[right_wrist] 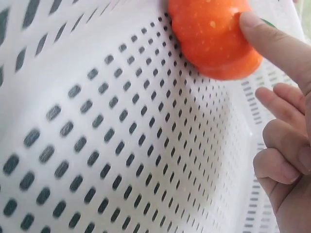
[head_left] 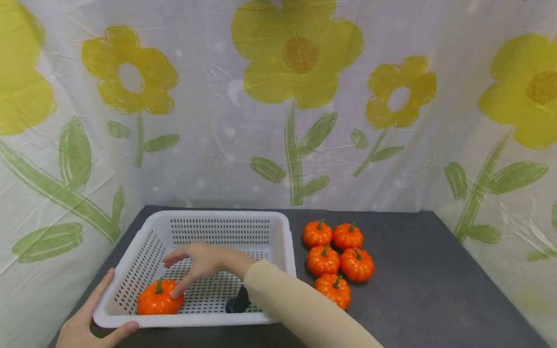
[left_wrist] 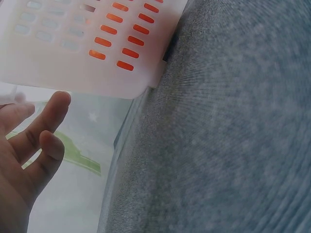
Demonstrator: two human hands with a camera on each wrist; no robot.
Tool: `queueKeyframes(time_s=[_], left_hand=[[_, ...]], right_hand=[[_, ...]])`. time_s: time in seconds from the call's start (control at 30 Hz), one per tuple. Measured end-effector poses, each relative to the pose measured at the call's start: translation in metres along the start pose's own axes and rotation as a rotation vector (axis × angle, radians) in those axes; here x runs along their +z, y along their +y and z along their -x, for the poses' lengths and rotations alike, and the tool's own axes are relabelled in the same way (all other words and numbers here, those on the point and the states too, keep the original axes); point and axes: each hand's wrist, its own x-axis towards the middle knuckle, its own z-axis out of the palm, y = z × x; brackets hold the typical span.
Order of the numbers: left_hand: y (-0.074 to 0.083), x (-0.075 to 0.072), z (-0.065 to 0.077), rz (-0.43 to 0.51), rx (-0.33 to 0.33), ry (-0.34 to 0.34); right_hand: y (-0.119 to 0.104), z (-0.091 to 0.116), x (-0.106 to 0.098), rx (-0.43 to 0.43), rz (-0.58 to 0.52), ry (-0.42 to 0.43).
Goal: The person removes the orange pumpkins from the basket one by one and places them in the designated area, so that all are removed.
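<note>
A white perforated plastic basket [head_left: 232,318] stands on the dark tabletop. In its front left corner sits a glossy orange pumpkin [head_left: 158,300] with a green stem. My right hand [head_left: 200,264] reaches into the basket with thumb and fingers spread apart. In the right wrist view its thumb [right_wrist: 269,36] touches the pumpkin's side [right_wrist: 218,43], while the other fingers are off it. At the basket's left front corner, my left hand [head_left: 79,332] spreads around the outside, thumb by the front rim. The left wrist view shows its loosely extended fingers [left_wrist: 53,114] right at the basket's rim.
Several more orange pumpkins [head_left: 323,260] stand grouped on the tabletop [head_left: 424,293], close to the basket's right side. A small black object [head_left: 238,300] shows beside the right forearm. A flower-printed curtain [head_left: 208,120] surrounds the back and sides.
</note>
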Motion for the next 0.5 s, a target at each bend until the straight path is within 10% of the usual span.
queueKeyframes(time_s=[0.5], left_hand=[[-0.0025, 0.0025, 0.0051, 0.012, 0.066, 0.072]], right_hand=[[0.0039, -0.0101, 0.0011, -0.006, 0.029, -0.188]])
